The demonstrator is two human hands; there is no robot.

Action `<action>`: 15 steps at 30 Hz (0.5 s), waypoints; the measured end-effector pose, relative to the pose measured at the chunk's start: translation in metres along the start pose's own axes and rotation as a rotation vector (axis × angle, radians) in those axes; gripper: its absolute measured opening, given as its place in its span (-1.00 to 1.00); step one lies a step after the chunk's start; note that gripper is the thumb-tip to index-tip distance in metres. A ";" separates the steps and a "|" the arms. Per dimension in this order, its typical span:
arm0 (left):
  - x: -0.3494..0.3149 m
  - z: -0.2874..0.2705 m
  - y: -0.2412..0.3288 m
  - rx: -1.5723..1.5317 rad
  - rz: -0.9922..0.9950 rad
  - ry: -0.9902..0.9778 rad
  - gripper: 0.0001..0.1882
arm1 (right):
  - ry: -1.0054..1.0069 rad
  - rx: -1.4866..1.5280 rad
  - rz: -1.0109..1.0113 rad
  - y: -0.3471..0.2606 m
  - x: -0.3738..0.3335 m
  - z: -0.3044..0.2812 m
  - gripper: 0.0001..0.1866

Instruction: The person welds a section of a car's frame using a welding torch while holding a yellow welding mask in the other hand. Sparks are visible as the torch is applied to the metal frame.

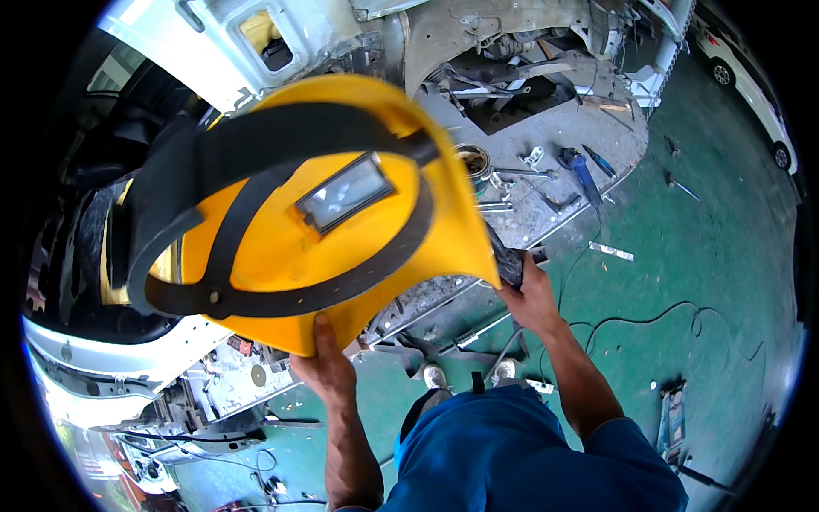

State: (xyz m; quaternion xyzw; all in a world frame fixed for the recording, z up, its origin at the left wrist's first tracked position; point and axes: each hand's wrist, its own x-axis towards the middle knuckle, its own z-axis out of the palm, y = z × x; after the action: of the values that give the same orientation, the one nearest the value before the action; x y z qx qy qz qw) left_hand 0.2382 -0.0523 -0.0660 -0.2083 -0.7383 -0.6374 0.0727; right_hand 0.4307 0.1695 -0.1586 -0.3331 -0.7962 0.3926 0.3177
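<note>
A yellow welding helmet (275,247) with black head straps and a small rectangular window is tilted in front of me, its inside facing me. My left hand (326,369) is closed on its lower edge, thumb on the inner face. At the helmet's right corner, my right hand (535,299) is closed around a wrinkled black thing (507,258), whose kind I cannot make out. The thumb side of that hand lies against the yellow rim, or very near it. Part of the black thing is hidden behind the helmet.
Beyond the helmet is a grey work platform (627,128) bearing a blue power tool (582,175), a can (472,159) and loose hand tools. Car body parts (503,26) stand over it. A cable (636,318) and a floor jack (672,418) lie on the green floor; a white car (746,81) is parked far right.
</note>
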 end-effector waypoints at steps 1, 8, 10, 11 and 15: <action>-0.002 -0.009 -0.007 -0.013 -0.031 0.018 -0.65 | -0.014 0.011 0.035 0.001 -0.003 -0.003 -0.59; -0.030 -0.076 -0.048 0.010 -0.111 0.137 -0.61 | 0.026 0.002 0.009 0.031 -0.031 -0.025 -0.54; -0.041 -0.090 -0.056 -0.003 -0.131 0.198 -0.59 | 0.017 0.009 0.020 0.036 -0.036 -0.031 -0.54; -0.047 -0.096 -0.056 0.012 -0.131 0.188 -0.57 | 0.007 0.013 0.024 0.038 -0.038 -0.034 -0.54; -0.077 -0.103 -0.059 0.150 -0.160 0.221 -0.53 | -0.047 0.023 0.039 0.044 -0.046 -0.044 -0.54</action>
State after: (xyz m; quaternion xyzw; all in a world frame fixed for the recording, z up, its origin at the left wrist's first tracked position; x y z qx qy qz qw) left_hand 0.2681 -0.1752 -0.1305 -0.0713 -0.7855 -0.6033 0.1179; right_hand 0.5035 0.1729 -0.1852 -0.3358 -0.7922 0.4154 0.2950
